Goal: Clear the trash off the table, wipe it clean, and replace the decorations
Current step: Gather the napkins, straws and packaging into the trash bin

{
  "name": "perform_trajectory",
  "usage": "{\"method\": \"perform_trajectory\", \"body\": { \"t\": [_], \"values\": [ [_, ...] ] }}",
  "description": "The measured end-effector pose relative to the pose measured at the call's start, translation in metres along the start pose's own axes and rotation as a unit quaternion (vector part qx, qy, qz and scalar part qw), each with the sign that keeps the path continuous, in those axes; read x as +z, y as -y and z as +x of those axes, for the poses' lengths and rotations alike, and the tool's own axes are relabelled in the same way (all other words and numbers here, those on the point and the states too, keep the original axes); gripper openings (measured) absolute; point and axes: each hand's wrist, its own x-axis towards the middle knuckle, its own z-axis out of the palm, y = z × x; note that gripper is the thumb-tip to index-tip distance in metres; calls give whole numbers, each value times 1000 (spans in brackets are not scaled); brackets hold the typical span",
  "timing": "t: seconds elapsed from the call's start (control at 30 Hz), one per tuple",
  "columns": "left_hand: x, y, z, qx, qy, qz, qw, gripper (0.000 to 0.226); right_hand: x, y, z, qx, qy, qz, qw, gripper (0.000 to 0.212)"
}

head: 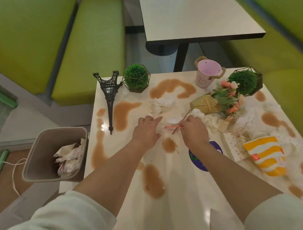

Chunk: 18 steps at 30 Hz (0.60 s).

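My right hand [194, 129] pinches a red straw [172, 127] and a brown stick [181, 119] near the middle of the white table [187, 194]. My left hand [147, 128] hovers beside it, fingers loosely curled and forefinger pointing toward a small white spoon [173, 120]. Crumpled tissues [162, 103] lie beyond the hands. A yellow striped carton [265, 154] lies on spotted paper at the right. Brown spills [152, 180] cover the tabletop.
A grey bin [41, 148] holding crumpled paper stands at the table's left edge. A black tower model [109, 94], two green plant balls [136, 77] [245, 82], a pink bucket [207, 73] and a toppled flower bunch [226, 99] sit at the far side. Green benches and a second table lie beyond.
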Motion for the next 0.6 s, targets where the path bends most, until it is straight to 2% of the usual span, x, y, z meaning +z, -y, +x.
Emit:
{"method": "perform_trajectory", "body": {
  "t": [0.17, 0.27, 0.33, 0.43, 0.6],
  "values": [
    [3, 4, 1, -34, -19, -57, 998, 38, -1, -3, 2, -5, -16, -40, 999, 24],
    [0, 6, 1, -85, -35, -131, 987, 46, -3, -3, 2, 3, -18, -26, 999, 24],
    [-3, 11, -2, -121, -39, -158, 979, 52, -9, 4, 1, 21, -28, 35, 999, 23],
    [-7, 23, -15, -127, -42, -139, 981, 39, -16, 24, -1, 56, -34, 132, 989, 21],
    [-27, 47, -43, -145, -92, -191, 966, 34, -22, 78, -7, 91, -1, 277, 957, 19]
  ]
}}
